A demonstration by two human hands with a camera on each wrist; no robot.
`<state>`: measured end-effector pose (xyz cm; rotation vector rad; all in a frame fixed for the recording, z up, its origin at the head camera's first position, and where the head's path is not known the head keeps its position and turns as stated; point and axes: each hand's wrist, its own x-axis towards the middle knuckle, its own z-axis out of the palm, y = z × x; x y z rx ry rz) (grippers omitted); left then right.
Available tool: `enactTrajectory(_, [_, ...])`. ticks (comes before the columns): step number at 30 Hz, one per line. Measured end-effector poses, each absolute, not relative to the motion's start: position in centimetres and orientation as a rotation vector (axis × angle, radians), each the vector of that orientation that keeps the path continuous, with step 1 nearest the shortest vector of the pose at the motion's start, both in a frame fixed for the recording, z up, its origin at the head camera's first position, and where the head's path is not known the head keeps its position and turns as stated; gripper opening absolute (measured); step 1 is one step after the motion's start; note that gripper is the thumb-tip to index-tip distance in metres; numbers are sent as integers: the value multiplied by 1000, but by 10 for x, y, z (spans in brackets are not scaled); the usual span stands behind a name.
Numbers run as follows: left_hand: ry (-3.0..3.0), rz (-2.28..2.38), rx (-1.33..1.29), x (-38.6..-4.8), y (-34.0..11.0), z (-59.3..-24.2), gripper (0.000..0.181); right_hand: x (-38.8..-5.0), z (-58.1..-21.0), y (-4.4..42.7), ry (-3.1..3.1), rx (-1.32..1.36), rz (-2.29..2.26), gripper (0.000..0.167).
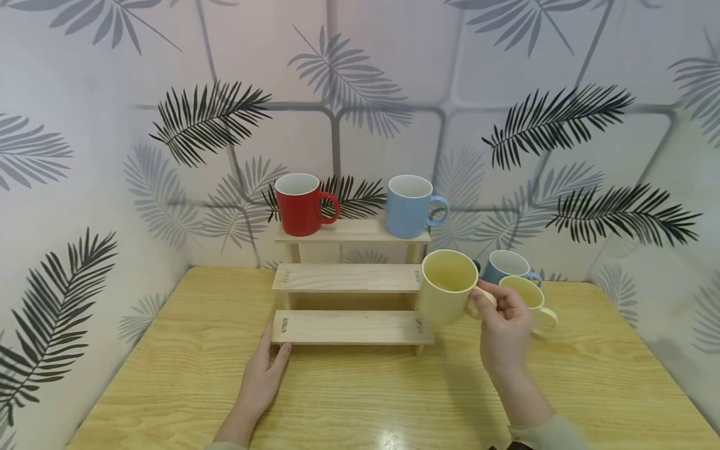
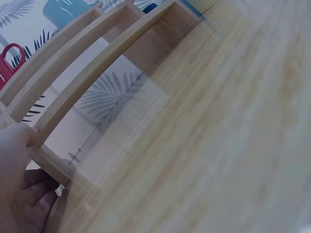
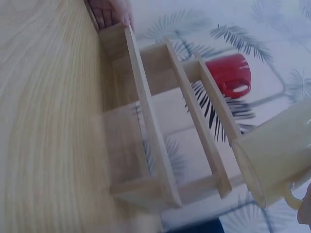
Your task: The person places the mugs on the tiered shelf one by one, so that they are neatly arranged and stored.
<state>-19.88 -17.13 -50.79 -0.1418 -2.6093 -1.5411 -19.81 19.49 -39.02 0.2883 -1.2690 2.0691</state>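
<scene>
My right hand (image 1: 505,322) pinches the handle of a pale yellow mug (image 1: 448,289), holding it upright in the air by the right end of a three-step wooden rack (image 1: 345,277). In the right wrist view this yellow mug (image 3: 277,153) hangs in front of the rack's steps. At the rack's lower left end, my left hand (image 1: 263,375) grips the bottom step, thumb in front and fingers around the side piece, as the left wrist view shows. On the top step stand a red mug (image 1: 300,209) at the left and a light blue mug (image 1: 407,211) at the right, handles pointing right.
Behind my right hand, a second yellow mug (image 1: 527,299) and another blue mug (image 1: 504,265) stand on the wooden table (image 1: 169,369), partly hidden. A small dark thing (image 1: 477,265) shows behind the held mug. A leaf-patterned wall (image 1: 388,75) rises right behind the table.
</scene>
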Motion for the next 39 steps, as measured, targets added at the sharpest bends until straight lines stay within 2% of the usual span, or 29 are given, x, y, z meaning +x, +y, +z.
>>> enactTrajectory(11, [-2594,-1550,-128,-199,-173,-507,73,-227,-376,139,-1443,356,2056,11])
enactTrajectory(16, [-2581,-1542,-134,-201,-174,-507,73,-240,-371,109,-1486,394,2091,24])
enactTrajectory(22, [-2573,-1549,-145,-201,-175,-506,72,-257,-367,71,-1494,385,2162,17])
enactTrajectory(39, [-2561,-1564,-146,-199,-171,-508,73,-289,-369,0,-1666,287,2255,19])
